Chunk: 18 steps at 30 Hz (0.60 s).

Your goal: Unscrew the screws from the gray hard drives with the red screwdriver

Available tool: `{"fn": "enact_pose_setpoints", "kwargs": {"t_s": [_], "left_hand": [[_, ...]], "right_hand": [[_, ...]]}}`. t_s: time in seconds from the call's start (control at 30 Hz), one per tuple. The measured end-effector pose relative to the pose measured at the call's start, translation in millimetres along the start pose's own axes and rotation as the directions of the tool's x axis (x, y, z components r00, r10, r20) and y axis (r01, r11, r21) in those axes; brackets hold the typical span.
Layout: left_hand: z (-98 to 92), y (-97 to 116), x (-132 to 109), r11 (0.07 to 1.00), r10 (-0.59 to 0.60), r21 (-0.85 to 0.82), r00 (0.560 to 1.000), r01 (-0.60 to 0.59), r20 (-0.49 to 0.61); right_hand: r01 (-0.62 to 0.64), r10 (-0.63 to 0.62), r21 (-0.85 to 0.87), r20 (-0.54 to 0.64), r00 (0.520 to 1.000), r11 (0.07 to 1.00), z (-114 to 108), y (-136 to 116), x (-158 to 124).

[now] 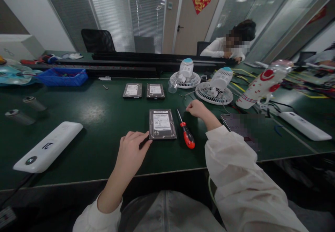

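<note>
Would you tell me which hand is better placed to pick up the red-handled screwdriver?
Probably the right hand: it rests on the table just past the tip of the screwdriver. The left hand touches the near left corner of the hard drive, which lies between it and the screwdriver.

A blue bin (62, 76) sits far left on the green worktop (99, 113), a white power bank (48, 146) lies near its front edge, and a black chair (97, 40) stands beyond it.
</note>
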<state>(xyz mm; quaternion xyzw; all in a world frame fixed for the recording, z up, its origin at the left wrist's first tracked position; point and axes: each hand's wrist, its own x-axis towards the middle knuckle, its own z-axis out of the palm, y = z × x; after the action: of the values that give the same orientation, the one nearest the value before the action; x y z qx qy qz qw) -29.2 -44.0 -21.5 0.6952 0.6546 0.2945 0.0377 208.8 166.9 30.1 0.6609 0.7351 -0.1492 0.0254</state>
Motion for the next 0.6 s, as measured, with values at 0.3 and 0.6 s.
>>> {"fn": "enact_pose_setpoints", "kwargs": {"t_s": [0.3,0.6], "left_hand": [[0.6,-1.0,-0.1,1.000,-0.007,-0.003,1.000,0.007,0.006],[0.4,-1.4,-0.2,1.000,-0.021,0.004,1.000,0.021,0.023]], "right_hand": [[-0.016,0.016,0.007,0.065,0.998,1.000,-6.9,1.8,-3.1],[-0.044,0.045,-0.007,0.073,0.996,0.999,-7.1,-0.3,-4.7]]}}
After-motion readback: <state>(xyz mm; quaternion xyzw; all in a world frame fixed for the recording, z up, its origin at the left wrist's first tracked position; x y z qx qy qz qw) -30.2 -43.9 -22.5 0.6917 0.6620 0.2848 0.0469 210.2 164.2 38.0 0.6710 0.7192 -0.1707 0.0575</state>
